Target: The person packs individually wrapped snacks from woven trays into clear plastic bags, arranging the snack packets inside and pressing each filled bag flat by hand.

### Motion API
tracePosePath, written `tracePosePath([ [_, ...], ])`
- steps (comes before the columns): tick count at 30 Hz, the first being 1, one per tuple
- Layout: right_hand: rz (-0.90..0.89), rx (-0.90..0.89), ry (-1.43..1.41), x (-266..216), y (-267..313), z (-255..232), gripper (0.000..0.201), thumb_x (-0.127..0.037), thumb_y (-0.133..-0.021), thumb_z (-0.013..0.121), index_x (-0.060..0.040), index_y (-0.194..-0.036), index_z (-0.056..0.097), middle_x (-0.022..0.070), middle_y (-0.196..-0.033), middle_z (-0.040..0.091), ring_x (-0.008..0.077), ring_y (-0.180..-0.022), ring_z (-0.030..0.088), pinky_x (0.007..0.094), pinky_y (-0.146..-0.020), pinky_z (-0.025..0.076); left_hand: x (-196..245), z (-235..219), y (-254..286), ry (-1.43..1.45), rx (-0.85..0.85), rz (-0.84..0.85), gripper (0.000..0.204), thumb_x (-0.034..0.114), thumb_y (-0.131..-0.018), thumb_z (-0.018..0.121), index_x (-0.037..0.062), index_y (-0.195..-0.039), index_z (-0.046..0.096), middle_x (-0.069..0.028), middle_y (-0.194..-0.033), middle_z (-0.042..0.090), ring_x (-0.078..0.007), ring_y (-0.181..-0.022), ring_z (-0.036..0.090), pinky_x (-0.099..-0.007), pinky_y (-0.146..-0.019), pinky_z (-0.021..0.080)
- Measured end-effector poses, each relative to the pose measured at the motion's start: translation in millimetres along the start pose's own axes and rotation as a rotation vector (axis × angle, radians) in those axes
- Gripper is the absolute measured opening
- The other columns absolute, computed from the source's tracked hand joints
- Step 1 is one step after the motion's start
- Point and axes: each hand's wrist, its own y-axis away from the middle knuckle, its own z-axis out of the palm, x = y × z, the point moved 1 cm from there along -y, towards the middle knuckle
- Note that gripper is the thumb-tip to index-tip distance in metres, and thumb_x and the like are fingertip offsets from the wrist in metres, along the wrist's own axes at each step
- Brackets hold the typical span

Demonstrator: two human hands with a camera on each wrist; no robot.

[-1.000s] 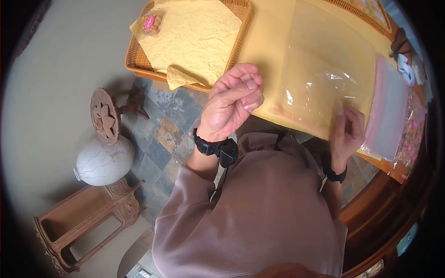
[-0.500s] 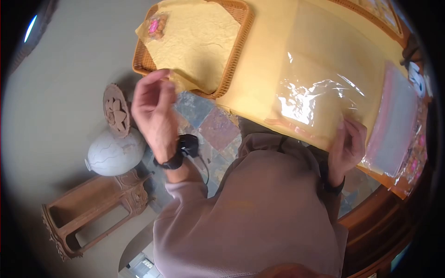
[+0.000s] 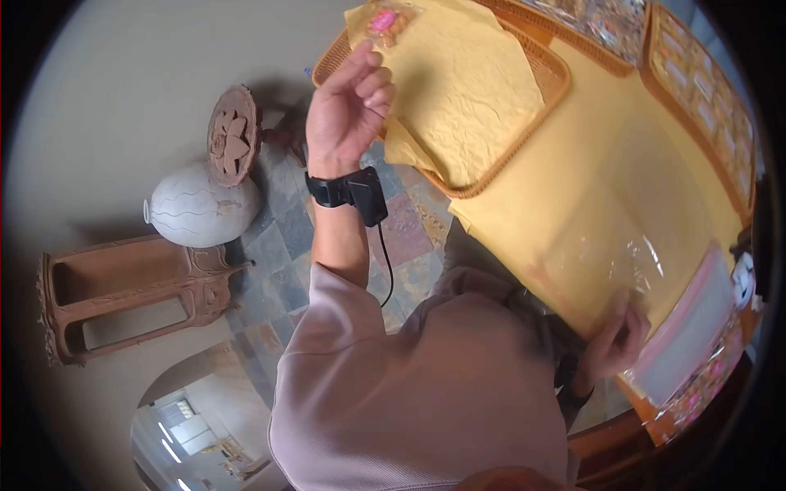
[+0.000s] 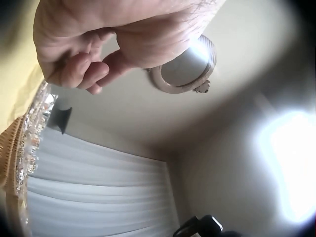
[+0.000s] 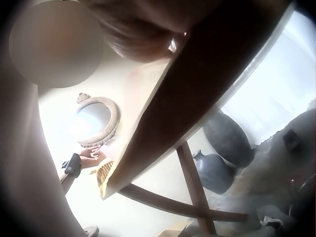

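Left hand (image 3: 350,110): palm up, fingers loosely curled, by basket (image 3: 559,78) rim
Right hand (image 3: 616,342): near table (image 3: 512,221) edge; cannot tell if pinching bag (image 3: 647,217)
Gap: floor (image 3: 405,225) between hands

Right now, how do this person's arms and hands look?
The loose, mauve-brown left sleeve ends near the elbow. The left wrist has a black strap, boxy black device and thin black cable; the right wrist, a dark band. Neither left hand nor right hand is gloved.

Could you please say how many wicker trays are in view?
3: the paper-lined tray by the left hand, a second tray beyond that tray, and a third tray at the far right; more may be hidden.
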Motion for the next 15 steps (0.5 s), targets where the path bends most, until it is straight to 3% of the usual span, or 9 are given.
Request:
tracePosePath([
  [5, -0.033, 0.021, -0.013, -6.2, -2.6, 5.5, 0.011, 0.003, -0.099, 0.063, 0.0093, -0.105, 0.070, 0.0147, -0.106, 0.064, 0.0233, -0.089, 0.064, 0.0334, -0.075, 0.055, -10.8, 0.6, -6.5, 0.041, -0.040, -0.042, 0.025, 0.002, -0.101, 0.052, -0.0046, -0.125, 0.057, -0.0074, -0.099, 0.058, -0.0106, -0.072, 0.043, -0.0245, -0.061, 0.038],
  [12, -0.027, 0.002, 0.023, 2.0, -0.5, 6.0, 0.012, 0.002, -0.100, 0.063, 0.0086, -0.105, 0.071, 0.0143, -0.105, 0.064, 0.0232, -0.091, 0.064, 0.0337, -0.077, 0.055, -21.1, -7.6, -18.6, 0.327, -0.128, -0.104, 0.027, 0.005, -0.104, 0.048, -0.0051, -0.127, 0.059, -0.0038, -0.096, 0.054, -0.0108, -0.073, 0.042, -0.0249, -0.064, 0.039],
  [13, 0.004, 0.016, 0.003, 0.5, 0.1, 7.1, 0.011, 0.001, -0.100, 0.063, 0.0082, -0.104, 0.071, 0.0143, -0.105, 0.065, 0.0238, -0.092, 0.064, 0.0347, -0.079, 0.055, -21.7, -7.6, -20.6, 0.358, -0.158, -0.137, 0.025, 0.009, -0.105, 0.048, -0.0006, -0.122, 0.064, -0.0078, -0.102, 0.067, -0.0118, -0.075, 0.045, -0.0260, -0.067, 0.040],
  [15, 0.005, 0.016, 0.012, 0.0, -0.1, 7.2, 0.011, 0.002, -0.100, 0.063, 0.0083, -0.103, 0.071, 0.0143, -0.104, 0.065, 0.0239, -0.092, 0.064, 0.0349, -0.079, 0.055, -23.1, -4.9, -19.8, 0.388, -0.151, -0.134, 0.029, 0.014, -0.107, 0.045, -0.0012, -0.124, 0.063, -0.0079, -0.102, 0.067, -0.0124, -0.076, 0.045, -0.0266, -0.067, 0.040],
])
